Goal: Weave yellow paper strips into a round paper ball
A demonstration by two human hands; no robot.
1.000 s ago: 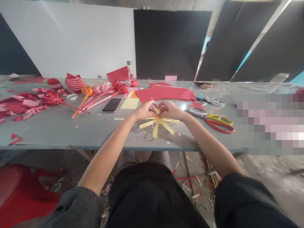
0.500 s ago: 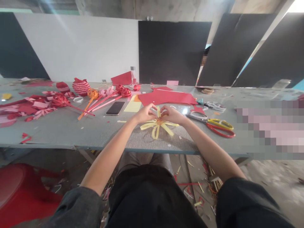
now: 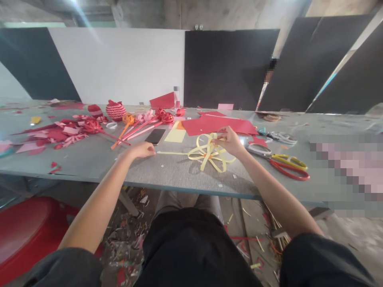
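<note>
A flower of looped pale-yellow paper strips (image 3: 206, 164) with an orange centre rests on the table in front of me. My right hand (image 3: 229, 140) pinches one of its upper loops between thumb and fingers. Left of the flower, a narrow yellow paper strip (image 3: 172, 153) lies flat, its right end reaching the loops. At the strip's whitish left end are the closed fingertips of my left hand (image 3: 141, 150), low over the tabletop (image 3: 167, 175). Small paper scraps lie around the flower.
Scissors with red and yellow handles (image 3: 289, 169) lie to the right. Behind are red paper sheets (image 3: 220, 124), yellow paper (image 3: 176, 134) and a phone (image 3: 155, 136). Paper flowers on sticks (image 3: 140, 126) and red-pink scraps (image 3: 54, 133) spread leftward. A red stool (image 3: 30, 231) stands below.
My left hand has left the flower and moved left to the loose strip's end. My right hand stays at the flower, whose loops now stand more open. The view has shifted slightly left.
</note>
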